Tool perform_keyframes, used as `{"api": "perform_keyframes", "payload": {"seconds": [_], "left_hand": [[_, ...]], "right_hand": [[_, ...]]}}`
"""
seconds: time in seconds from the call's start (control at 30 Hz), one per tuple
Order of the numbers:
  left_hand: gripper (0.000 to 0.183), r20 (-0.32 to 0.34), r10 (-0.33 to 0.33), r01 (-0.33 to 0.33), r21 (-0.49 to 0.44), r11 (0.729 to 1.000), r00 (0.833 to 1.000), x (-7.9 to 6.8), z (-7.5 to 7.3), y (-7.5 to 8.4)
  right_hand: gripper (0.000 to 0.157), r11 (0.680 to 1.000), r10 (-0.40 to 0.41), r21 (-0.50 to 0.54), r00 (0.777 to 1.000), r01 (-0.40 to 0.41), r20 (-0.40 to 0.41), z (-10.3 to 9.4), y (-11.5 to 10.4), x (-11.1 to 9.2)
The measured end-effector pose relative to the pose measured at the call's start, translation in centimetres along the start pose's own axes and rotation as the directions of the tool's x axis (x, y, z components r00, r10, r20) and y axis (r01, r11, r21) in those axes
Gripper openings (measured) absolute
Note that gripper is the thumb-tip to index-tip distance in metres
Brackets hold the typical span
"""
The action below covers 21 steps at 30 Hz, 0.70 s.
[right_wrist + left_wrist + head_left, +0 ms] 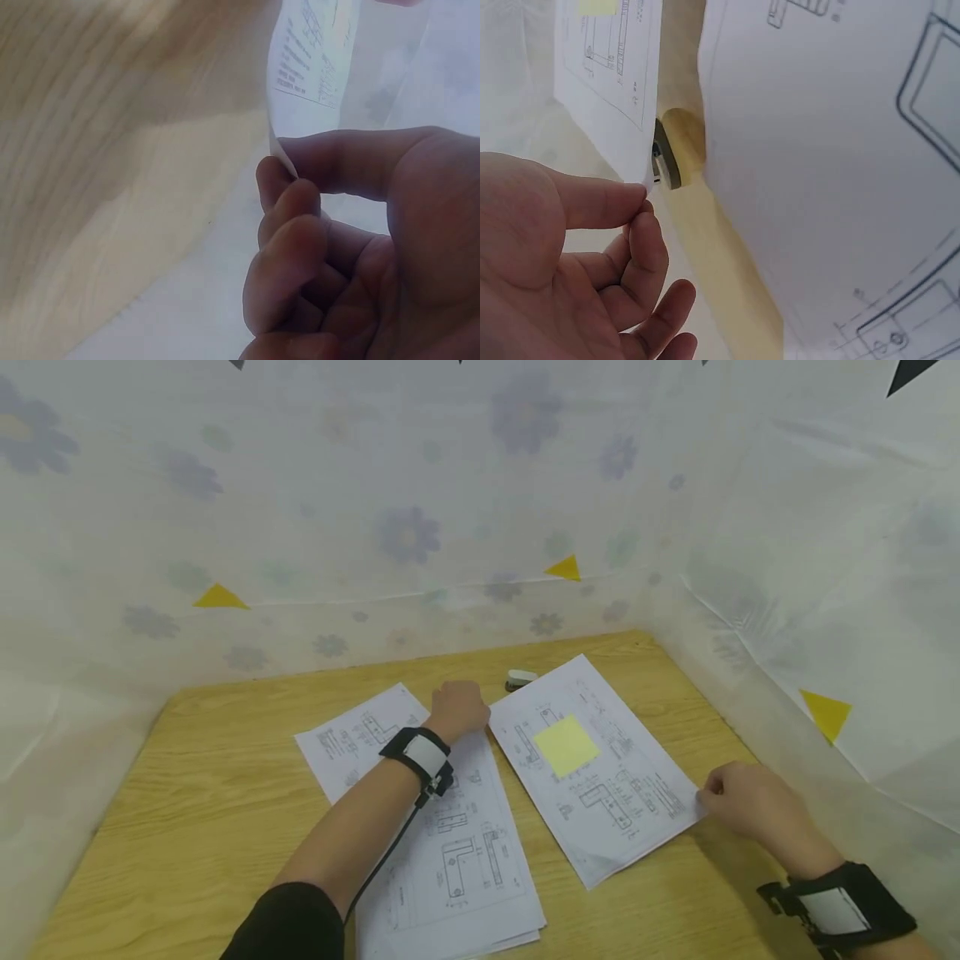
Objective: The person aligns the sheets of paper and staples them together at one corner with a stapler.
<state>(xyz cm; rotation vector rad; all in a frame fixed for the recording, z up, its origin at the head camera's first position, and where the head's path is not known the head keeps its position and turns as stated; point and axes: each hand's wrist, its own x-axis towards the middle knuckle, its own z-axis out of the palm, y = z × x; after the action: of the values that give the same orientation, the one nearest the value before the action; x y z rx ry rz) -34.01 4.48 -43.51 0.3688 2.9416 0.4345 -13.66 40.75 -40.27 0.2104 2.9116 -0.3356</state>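
Note:
A paper sheet with technical drawings (637,760) is pinched at opposite corners by both hands. My left hand (459,708) grips its left corner between thumb and index finger, as the left wrist view shows. At the lower right corner, my right hand (753,802) holds the paper edge (279,154) between thumb and fingers. On that sheet lies a yellow sticky note (566,746). Several other drawing sheets (491,860) lie on the table to the left, partly covered by my left forearm.
Behind the held sheet, a small stapler (521,678) sits on the wooden table (202,793). Pale flowered sheeting (360,527) encloses the back and sides, with yellow triangles (827,714) on it. A cable (382,864) runs from the left wristband.

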Motion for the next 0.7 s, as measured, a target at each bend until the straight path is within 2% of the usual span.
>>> {"api": "perform_keyframes", "payload": {"seconds": [0.2,0.47,0.7], "left_hand": [[0.031,0.010,-0.014,0.014,-0.017,1.000,1.000,0.0,-0.7,-0.2],[0.041,-0.004,-0.010,0.010,-0.083,0.997,1.000,-0.5,-1.7,-1.1],[0.042,0.034,-0.064,0.067,-0.079,0.995,0.997,-0.3,-2.1,-2.4]], "right_hand": [[0.019,1.000,-0.013,-0.009,1.000,0.013,0.029,-0.7,-0.6,0.3],[0.016,0.997,-0.071,-0.021,0.997,0.072,0.040,-0.7,-1.8,0.7],[0.015,0.993,-0.114,-0.024,0.992,0.115,0.045,-0.2,-3.1,0.7]]}}
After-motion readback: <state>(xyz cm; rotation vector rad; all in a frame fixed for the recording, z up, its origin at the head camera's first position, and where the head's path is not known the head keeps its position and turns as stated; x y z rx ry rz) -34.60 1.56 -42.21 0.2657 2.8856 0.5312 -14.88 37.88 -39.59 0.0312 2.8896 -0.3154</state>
